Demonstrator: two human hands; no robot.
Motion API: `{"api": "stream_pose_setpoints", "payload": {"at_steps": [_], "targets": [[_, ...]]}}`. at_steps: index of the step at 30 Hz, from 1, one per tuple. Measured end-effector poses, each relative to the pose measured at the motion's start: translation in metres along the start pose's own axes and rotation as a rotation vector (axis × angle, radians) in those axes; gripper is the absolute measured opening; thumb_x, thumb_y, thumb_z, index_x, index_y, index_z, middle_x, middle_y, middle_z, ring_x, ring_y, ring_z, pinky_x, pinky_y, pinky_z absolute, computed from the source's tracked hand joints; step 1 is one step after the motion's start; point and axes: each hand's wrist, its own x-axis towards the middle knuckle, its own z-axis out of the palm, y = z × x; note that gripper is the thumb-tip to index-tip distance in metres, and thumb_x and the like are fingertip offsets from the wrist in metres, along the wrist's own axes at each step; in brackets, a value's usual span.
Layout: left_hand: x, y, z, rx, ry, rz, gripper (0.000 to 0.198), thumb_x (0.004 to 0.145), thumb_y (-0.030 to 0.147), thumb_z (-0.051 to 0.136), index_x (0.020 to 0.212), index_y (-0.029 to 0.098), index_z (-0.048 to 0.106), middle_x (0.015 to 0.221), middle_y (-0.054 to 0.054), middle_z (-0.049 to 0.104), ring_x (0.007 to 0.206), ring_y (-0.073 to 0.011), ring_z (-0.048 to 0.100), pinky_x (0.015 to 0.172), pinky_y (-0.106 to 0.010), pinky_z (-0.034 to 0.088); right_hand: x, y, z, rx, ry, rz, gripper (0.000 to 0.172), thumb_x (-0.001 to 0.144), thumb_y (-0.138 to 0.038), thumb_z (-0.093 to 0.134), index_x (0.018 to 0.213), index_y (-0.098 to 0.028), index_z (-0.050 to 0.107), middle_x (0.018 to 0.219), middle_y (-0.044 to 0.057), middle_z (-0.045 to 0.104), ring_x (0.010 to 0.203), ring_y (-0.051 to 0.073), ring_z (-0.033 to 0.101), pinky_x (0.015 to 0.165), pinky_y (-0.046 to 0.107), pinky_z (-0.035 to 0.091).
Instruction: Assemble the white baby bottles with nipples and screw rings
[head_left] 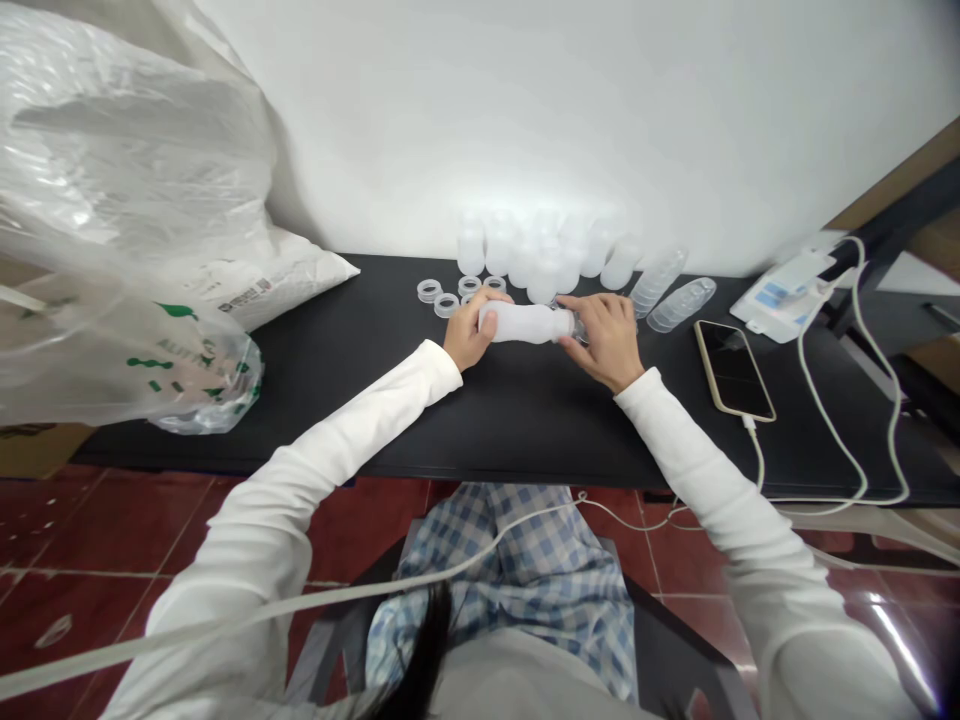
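Note:
A white plastic bottle (523,323) lies sideways in the air above the black table. My left hand (469,336) is closed around its base end. At the neck end, the fingers of my right hand (609,340) are closed on a clear plastic cap (580,328), which is partly hidden by them and meets the bottle's mouth. Several clear rings (446,305) lie just beyond my left hand. Behind the bottle stand several more white bottles (498,246) against the wall. Two stacks of clear caps (681,305) lie on their sides to the right of my right hand.
A phone (735,370) with a charging cable lies on the black table (375,410) at right. Beyond it are a white and blue packet (784,295) and looped white cables (892,375). Large plastic bags (150,180) fill the left side. One cable crosses over my lap.

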Motion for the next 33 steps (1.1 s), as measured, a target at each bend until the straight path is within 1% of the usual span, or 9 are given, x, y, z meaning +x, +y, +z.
{"api": "stream_pose_setpoints", "payload": {"at_steps": [3, 6, 10, 14, 17, 20, 25, 28, 33], "targets": [[-0.001, 0.001, 0.000, 0.063, -0.019, 0.063, 0.070, 0.093, 0.079, 0.029, 0.109, 0.020, 0.063, 0.109, -0.011, 0.075, 0.100, -0.0237, 0.072, 0.088, -0.038, 0.055, -0.001, 0.006, 0.000, 0.008, -0.074, 0.050, 0.051, 0.104, -0.059, 0.030, 0.117, -0.020, 0.062, 0.101, 0.011, 0.070, 0.096, 0.029, 0.059, 0.092, 0.048, 0.041], [0.000, 0.002, -0.001, 0.075, 0.003, 0.022, 0.070, 0.094, 0.078, 0.028, 0.109, 0.020, 0.064, 0.109, -0.011, 0.075, 0.099, -0.0229, 0.071, 0.086, -0.037, 0.054, -0.001, 0.008, 0.002, 0.069, -0.106, 0.031, 0.047, 0.101, -0.058, 0.042, 0.124, -0.020, 0.056, 0.107, 0.011, 0.070, 0.096, 0.027, 0.060, 0.091, 0.045, 0.041], [0.003, 0.005, -0.002, 0.083, 0.038, -0.106, 0.074, 0.095, 0.079, 0.024, 0.099, 0.020, 0.068, 0.103, -0.009, 0.076, 0.090, -0.0215, 0.069, 0.082, -0.036, 0.053, -0.001, 0.005, 0.004, 0.044, -0.017, -0.012, 0.034, 0.099, -0.040, 0.055, 0.129, -0.023, 0.054, 0.121, 0.012, 0.067, 0.110, 0.029, 0.059, 0.091, 0.044, 0.041], [0.003, -0.001, 0.001, -0.009, 0.074, -0.165, 0.073, 0.092, 0.082, 0.028, 0.091, 0.021, 0.068, 0.091, -0.007, 0.074, 0.083, -0.0206, 0.068, 0.077, -0.036, 0.054, -0.006, 0.009, 0.007, -0.001, 0.098, -0.062, 0.022, 0.095, -0.020, 0.050, 0.105, -0.030, 0.066, 0.114, 0.005, 0.066, 0.102, 0.024, 0.058, 0.086, 0.041, 0.042], [0.006, -0.017, 0.002, -0.164, 0.220, -0.291, 0.072, 0.089, 0.085, 0.031, 0.084, 0.021, 0.063, 0.077, -0.004, 0.065, 0.073, -0.0187, 0.066, 0.064, -0.033, 0.054, -0.010, 0.017, 0.008, -0.004, 0.112, -0.038, 0.018, 0.091, -0.020, 0.051, 0.091, -0.028, 0.067, 0.102, 0.003, 0.064, 0.090, 0.021, 0.057, 0.081, 0.039, 0.043], [0.013, -0.039, -0.004, -0.250, 0.439, -0.397, 0.072, 0.088, 0.087, 0.029, 0.091, 0.022, 0.059, 0.076, -0.003, 0.059, 0.069, -0.0166, 0.064, 0.056, -0.029, 0.052, -0.011, 0.022, 0.006, -0.053, 0.184, 0.072, 0.010, 0.091, -0.028, 0.058, 0.098, -0.027, 0.064, 0.108, 0.006, 0.064, 0.094, 0.023, 0.058, 0.086, 0.044, 0.045], [0.030, -0.073, -0.027, -0.204, 0.625, -0.317, 0.071, 0.079, 0.088, 0.052, 0.116, 0.027, 0.049, 0.115, -0.008, 0.061, 0.100, -0.0196, 0.067, 0.082, -0.033, 0.059, -0.006, 0.013, 0.006, -0.032, 0.131, 0.192, 0.047, 0.092, -0.054, 0.063, 0.126, -0.022, 0.056, 0.118, 0.014, 0.065, 0.102, 0.028, 0.061, 0.093, 0.049, 0.045], [0.037, -0.090, -0.040, -0.139, 0.585, -0.332, 0.075, 0.074, 0.077, 0.072, 0.124, 0.029, 0.042, 0.129, -0.009, 0.057, 0.113, -0.0208, 0.066, 0.099, -0.037, 0.056, -0.002, 0.004, 0.006, -0.015, 0.080, 0.181, 0.054, 0.095, -0.058, 0.057, 0.133, -0.020, 0.054, 0.113, 0.013, 0.067, 0.097, 0.026, 0.062, 0.090, 0.045, 0.045], [0.040, -0.113, -0.054, 0.129, 0.468, -0.374, 0.064, 0.074, 0.050, 0.084, 0.121, 0.024, 0.049, 0.136, -0.015, 0.058, 0.128, -0.0271, 0.060, 0.112, -0.046, 0.049, 0.001, -0.006, 0.006, 0.033, 0.021, 0.169, 0.053, 0.099, -0.055, 0.052, 0.142, -0.023, 0.050, 0.107, 0.011, 0.066, 0.094, 0.026, 0.061, 0.088, 0.045, 0.044]]}}
